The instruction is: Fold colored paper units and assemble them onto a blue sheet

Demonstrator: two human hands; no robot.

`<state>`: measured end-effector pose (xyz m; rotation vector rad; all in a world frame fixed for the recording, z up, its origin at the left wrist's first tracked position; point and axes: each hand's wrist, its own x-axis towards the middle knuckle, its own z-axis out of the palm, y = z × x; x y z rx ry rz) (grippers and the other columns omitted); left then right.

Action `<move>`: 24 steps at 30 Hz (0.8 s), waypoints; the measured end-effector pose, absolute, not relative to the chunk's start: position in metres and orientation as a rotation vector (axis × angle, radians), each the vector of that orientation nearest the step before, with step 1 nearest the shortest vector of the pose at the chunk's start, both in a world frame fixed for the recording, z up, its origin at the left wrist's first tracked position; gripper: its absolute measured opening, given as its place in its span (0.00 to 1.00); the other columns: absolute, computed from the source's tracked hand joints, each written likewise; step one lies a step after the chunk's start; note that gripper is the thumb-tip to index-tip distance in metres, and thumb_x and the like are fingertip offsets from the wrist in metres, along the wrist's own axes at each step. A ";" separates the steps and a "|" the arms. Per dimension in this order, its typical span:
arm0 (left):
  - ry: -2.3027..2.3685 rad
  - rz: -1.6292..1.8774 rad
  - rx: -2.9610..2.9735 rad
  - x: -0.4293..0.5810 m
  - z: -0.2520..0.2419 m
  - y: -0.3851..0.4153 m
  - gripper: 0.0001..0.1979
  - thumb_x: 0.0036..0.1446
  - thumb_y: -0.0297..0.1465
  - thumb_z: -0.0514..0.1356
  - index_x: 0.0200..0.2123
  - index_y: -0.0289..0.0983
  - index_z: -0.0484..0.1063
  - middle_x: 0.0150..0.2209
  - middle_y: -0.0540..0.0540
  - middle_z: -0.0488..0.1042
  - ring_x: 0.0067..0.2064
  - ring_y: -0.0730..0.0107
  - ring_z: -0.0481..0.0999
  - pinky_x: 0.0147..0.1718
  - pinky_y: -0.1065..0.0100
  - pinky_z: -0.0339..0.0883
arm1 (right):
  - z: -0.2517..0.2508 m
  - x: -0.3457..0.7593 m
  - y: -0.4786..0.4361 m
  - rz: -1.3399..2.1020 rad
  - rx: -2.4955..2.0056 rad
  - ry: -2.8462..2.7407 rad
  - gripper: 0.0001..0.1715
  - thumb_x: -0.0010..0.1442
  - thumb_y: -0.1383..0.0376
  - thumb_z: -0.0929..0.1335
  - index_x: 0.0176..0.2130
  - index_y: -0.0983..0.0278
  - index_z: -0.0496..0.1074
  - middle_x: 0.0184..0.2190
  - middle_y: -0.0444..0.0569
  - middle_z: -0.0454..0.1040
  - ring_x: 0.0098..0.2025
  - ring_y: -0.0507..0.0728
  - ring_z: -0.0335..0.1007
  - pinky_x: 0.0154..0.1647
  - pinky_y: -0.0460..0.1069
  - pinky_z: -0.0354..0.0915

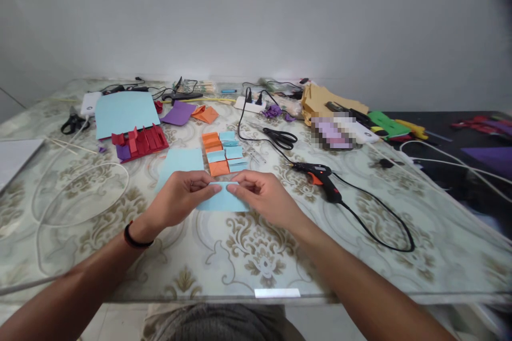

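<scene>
Our left hand [182,195] and right hand [269,195] both pinch the far edge of a light blue sheet [224,203], thumbs on top and close together. The sheet sits at the centre of our clock, over the patterned tablecloth [264,264]. From it, we see orange and blue folded papers [218,168] just beyond at twelve o'clock, black-handled scissors [280,138] towards one or two, a glue gun [320,171] near three, and a red folded piece [146,142] around ten.

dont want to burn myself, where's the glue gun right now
In the head view, the black glue gun lies on the patterned tablecloth to the right of the right hand, nearer the person than the black-handled scissors.
</scene>
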<state>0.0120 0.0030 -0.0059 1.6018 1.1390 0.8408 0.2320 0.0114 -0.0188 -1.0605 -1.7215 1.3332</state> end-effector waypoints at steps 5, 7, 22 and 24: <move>1.117 0.785 1.613 0.013 -0.007 -0.001 0.14 0.61 0.40 0.66 0.30 0.35 0.81 0.22 0.52 0.67 0.25 0.75 0.59 0.23 0.71 0.50 | -0.016 0.226 0.006 1.281 -1.046 -1.795 0.14 0.65 0.55 0.71 0.34 0.63 0.78 0.27 0.44 0.73 0.26 0.51 0.60 0.27 0.47 0.56; 1.135 0.774 1.644 0.012 -0.006 -0.001 0.15 0.62 0.40 0.65 0.30 0.35 0.82 0.22 0.52 0.67 0.25 0.75 0.59 0.23 0.70 0.50 | -0.014 0.228 0.006 1.281 -1.048 -1.802 0.15 0.65 0.55 0.71 0.33 0.63 0.79 0.25 0.43 0.71 0.25 0.50 0.58 0.26 0.47 0.55; 1.186 0.880 1.626 0.010 -0.009 0.006 0.14 0.61 0.42 0.68 0.36 0.37 0.82 0.31 0.48 0.81 0.31 0.70 0.73 0.30 0.71 0.64 | -0.016 0.237 0.015 1.353 -1.127 -1.702 0.21 0.60 0.48 0.74 0.32 0.64 0.77 0.24 0.42 0.70 0.25 0.51 0.60 0.26 0.46 0.54; 1.152 0.820 1.573 0.009 -0.010 0.006 0.14 0.59 0.42 0.69 0.35 0.36 0.81 0.31 0.48 0.80 0.31 0.70 0.73 0.30 0.71 0.64 | -0.016 0.237 0.016 1.331 -1.130 -1.696 0.22 0.60 0.48 0.74 0.32 0.64 0.77 0.25 0.42 0.70 0.26 0.51 0.60 0.27 0.47 0.55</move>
